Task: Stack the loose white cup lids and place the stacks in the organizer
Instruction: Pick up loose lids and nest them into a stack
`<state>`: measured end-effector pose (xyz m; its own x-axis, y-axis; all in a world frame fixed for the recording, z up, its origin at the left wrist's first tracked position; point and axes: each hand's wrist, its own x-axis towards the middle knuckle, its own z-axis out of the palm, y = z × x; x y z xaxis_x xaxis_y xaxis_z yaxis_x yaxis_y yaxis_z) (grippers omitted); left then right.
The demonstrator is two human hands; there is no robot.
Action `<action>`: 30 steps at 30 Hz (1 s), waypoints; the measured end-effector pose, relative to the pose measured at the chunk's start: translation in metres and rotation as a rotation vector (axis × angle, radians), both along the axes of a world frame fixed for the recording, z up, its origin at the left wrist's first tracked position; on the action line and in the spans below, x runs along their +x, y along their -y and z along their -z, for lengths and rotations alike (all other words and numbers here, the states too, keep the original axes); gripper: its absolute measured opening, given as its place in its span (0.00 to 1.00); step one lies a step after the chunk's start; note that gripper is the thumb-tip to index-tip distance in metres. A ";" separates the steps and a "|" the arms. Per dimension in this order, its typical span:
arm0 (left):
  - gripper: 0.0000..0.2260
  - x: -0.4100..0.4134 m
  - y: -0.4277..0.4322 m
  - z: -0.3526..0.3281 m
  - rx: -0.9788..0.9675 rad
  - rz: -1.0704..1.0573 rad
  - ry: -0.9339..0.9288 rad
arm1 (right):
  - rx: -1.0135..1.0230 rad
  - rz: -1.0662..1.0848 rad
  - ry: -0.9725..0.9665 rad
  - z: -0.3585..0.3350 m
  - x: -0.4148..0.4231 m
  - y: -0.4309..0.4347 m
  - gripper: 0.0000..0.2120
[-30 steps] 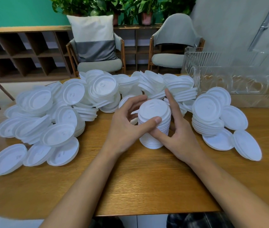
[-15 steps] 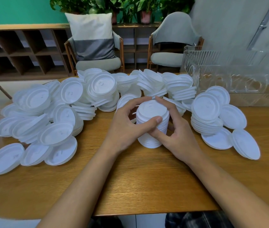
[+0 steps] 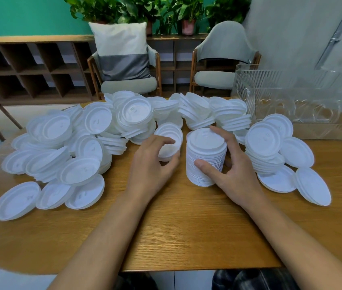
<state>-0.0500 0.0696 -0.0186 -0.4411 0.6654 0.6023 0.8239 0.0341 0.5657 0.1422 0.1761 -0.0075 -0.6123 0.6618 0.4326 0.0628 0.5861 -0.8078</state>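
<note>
We've just one view here, worn on the head, wide-angle, facing forward and down over the near edge of the table (image 3: 187, 227). It sits close: left hand (image 3: 153, 164) gripping the small lid stack (image 3: 169, 141) and right hand (image 3: 235, 170) round the tall lid stack (image 3: 205, 155) mid-frame, chairs (image 3: 214, 78) far behind.

A light oak table with a rounded edge (image 3: 187, 231) carries everything. Near its middle a tall upright stack of white plastic cup lids (image 3: 206, 162) stands on the wood, gripped by the person's right hand (image 3: 236, 173). Just left of that grip, a short stack of lids (image 3: 170, 137) sits between the curled fingers and thumb of the left hand (image 3: 151, 166). Further left of the grip, and behind it, sprawls a loose heap of white lids (image 3: 78, 147), tilted and overlapping. Right of the grip are a low lid stack (image 3: 264, 143) and a few flat lids (image 3: 312, 186). Beyond these stands a clear ribbed plastic organizer (image 3: 287, 91).
</note>
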 end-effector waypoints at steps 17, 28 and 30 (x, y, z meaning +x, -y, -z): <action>0.18 0.012 0.012 -0.023 0.116 0.071 0.359 | -0.014 -0.006 0.010 0.000 -0.001 -0.001 0.34; 0.22 0.009 0.014 -0.041 0.322 0.397 1.058 | -0.021 -0.021 -0.024 0.001 -0.004 -0.001 0.31; 0.18 0.012 0.012 -0.042 0.290 0.388 1.038 | -0.005 -0.048 -0.018 0.000 -0.005 0.001 0.32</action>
<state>-0.0384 0.0575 0.0230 -0.6105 0.7607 0.2203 -0.1189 -0.3631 0.9241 0.1376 0.1753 -0.0079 -0.6357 0.6340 0.4404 0.0199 0.5837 -0.8117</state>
